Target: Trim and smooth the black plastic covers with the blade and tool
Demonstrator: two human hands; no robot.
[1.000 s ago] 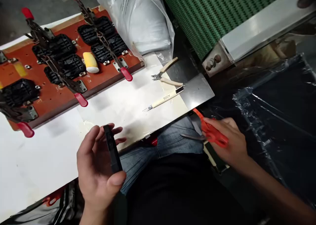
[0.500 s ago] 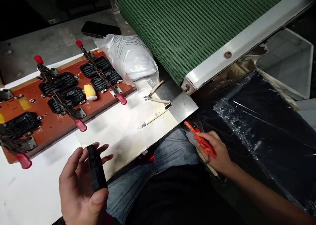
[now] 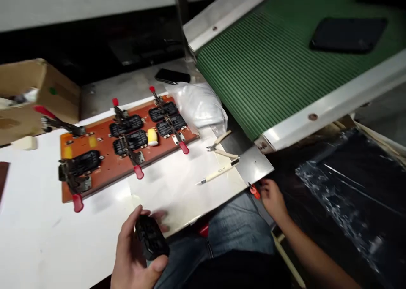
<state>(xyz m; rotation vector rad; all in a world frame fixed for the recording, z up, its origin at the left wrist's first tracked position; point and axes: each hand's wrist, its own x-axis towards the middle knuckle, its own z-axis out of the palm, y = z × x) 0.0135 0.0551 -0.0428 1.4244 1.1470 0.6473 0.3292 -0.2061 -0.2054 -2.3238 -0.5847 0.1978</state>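
My left hand [image 3: 135, 255] is closed around a small black moulded plastic part [image 3: 151, 238], held above the front edge of the white table, its ribbed side turned up. At the table's right corner, my right hand [image 3: 273, 201] is beside an orange-handled tool [image 3: 254, 191] whose kind I cannot make out. A small gap shows between the fingers, loosely bent, and that tool. On the table lie a craft knife [image 3: 218, 173] with a cream handle and a pair of cream-handled nippers [image 3: 222, 147].
A reddish-brown fixture board [image 3: 108, 170] bears several black parts, red-handled toggle clamps and a yellow-and-white piece [image 3: 152, 137]. Behind it are a plastic bag [image 3: 203, 107], a phone [image 3: 173, 76] and a cardboard box [image 3: 60, 86]. A green conveyor [image 3: 253, 69] carries a dark flat panel [image 3: 348, 34].
My right hand has moved from holding the orange tool to beside it at the table corner. The left hand has turned the black part's ribbed face up. The view has swung left and up.
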